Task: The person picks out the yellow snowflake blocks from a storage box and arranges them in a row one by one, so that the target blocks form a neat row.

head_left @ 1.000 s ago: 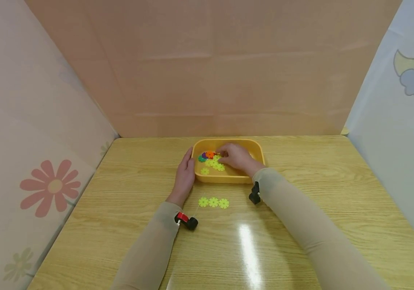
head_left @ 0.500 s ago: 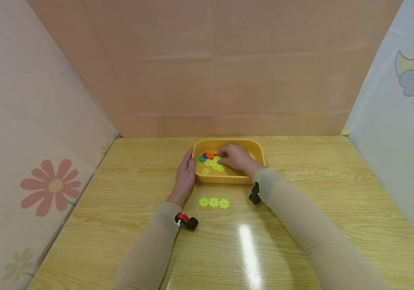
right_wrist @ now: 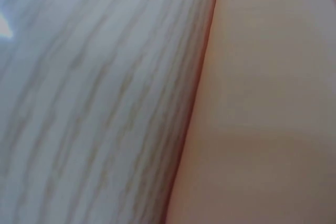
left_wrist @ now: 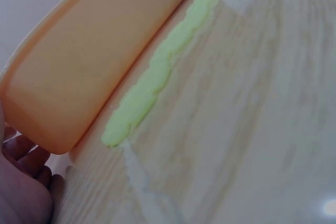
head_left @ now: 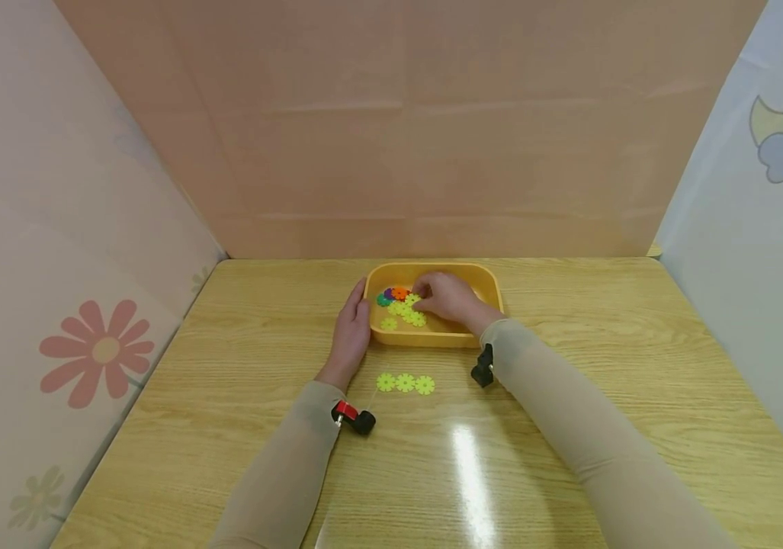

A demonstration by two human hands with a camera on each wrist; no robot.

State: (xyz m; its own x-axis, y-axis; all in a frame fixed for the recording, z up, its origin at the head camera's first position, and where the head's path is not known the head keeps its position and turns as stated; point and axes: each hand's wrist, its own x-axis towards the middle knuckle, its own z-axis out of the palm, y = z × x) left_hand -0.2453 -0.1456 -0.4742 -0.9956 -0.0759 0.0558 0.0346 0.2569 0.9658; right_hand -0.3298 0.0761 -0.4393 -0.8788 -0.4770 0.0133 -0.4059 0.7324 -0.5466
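In the head view my left hand (head_left: 350, 335) rests along the left outer wall of a yellow-orange tray (head_left: 432, 340), its fingers lying against the side. The left wrist view shows several of those fingers (left_wrist: 31, 158) at the tray's end. My right hand (head_left: 449, 296) reaches inside the tray, with thumb and forefinger bent at a yellow snowflake disc (head_left: 412, 300); whether they pinch it is too small to tell. Around it lie several more yellow discs (head_left: 401, 309), an orange disc (head_left: 399, 293), a purple one (head_left: 389, 293) and a green one (head_left: 383, 300). The right wrist view shows no hand.
On the wooden table (head_left: 261, 335), in front of the tray, a row of three yellow snowflake discs (head_left: 405, 383) lies flat. A thin string runs from its left end towards the left wrist camera (head_left: 362, 422). A plain backdrop (head_left: 398, 152) stands behind the table.
Almost nothing differs. My right hand stays at the yellow discs with only a slight shift of its fingers, and my left hand stays against the tray.
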